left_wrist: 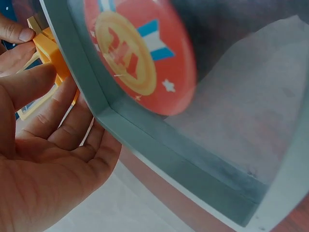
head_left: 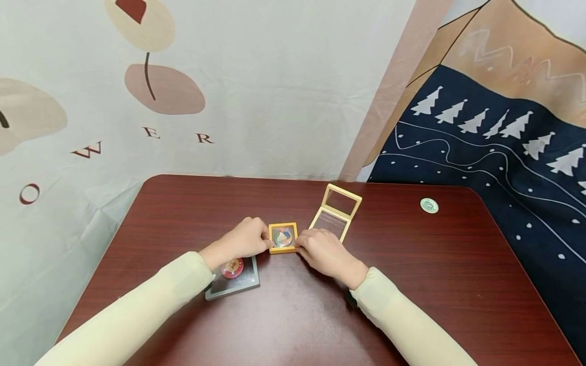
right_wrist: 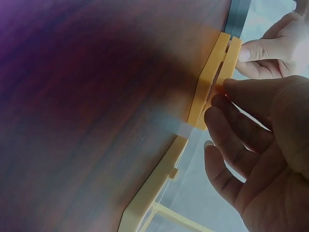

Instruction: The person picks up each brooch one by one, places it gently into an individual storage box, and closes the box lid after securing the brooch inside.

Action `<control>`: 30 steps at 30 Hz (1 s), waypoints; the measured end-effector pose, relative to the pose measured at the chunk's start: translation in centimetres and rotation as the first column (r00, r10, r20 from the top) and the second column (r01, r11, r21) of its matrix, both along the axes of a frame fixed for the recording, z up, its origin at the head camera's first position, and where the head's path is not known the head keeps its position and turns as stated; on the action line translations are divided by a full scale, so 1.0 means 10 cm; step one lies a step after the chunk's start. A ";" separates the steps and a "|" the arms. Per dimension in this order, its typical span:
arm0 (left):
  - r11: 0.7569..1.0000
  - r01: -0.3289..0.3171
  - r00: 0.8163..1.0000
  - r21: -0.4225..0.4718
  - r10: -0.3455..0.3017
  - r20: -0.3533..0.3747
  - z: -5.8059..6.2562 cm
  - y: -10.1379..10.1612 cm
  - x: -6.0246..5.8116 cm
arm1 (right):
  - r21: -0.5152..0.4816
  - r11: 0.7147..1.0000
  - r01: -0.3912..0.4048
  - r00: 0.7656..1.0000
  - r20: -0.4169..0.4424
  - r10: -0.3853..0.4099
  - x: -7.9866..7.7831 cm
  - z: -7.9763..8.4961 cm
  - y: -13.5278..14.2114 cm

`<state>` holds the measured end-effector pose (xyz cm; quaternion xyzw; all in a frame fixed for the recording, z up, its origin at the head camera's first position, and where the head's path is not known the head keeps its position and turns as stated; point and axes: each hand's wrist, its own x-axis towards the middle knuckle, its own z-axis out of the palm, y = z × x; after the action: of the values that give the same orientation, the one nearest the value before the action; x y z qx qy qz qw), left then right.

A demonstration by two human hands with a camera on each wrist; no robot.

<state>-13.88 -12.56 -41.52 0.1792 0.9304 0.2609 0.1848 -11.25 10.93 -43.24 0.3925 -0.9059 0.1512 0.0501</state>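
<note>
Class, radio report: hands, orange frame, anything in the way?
Left hand, right hand pinching opposite sides of orange frame. Disc inside. Possible obstacles: gray frame under left wrist, yellow frame beside right hand.

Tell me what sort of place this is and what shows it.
Probably an improvised indoor tabletop workspace: printed hangings, one pale and one navy with white trees, back a reddish-brown table, where a small orange frame is being handled.

The kind of place cannot be told: a brown table (head_left: pixel 435 264) is backed by a pale cloth (head_left: pixel 274 101) and a tree-printed cloth (head_left: pixel 494 178).
</note>
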 end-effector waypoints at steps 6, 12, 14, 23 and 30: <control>1.000 0.000 1.000 0.000 0.000 -0.005 -0.02 0.01 -0.01 | 0.002 1.000 -0.012 1.000 -0.017 0.012 -0.01 -0.01 0.01; 1.000 -0.001 1.000 -0.012 0.001 -0.001 -0.01 0.02 -0.02 | 0.015 0.999 -0.028 1.000 -0.008 0.028 -0.01 0.01 0.00; 1.000 0.000 1.000 -0.018 0.000 -0.001 0.00 0.02 -0.02 | 0.020 0.999 -0.035 0.999 -0.006 0.035 -0.02 0.01 0.01; 1.000 -0.010 1.000 -0.028 0.010 0.002 0.01 0.03 -0.05 | 0.049 0.997 -0.051 0.998 -0.021 0.052 -0.02 0.04 0.00; 0.999 -0.015 1.000 -0.031 0.015 0.005 0.00 0.03 -0.05 | -0.011 1.000 -0.029 1.000 -0.001 0.029 -0.03 0.08 0.05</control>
<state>-14.42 -12.26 -41.50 0.1686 0.9353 0.2482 0.1879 -11.60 11.46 -42.40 0.4055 -0.8992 0.1568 0.0502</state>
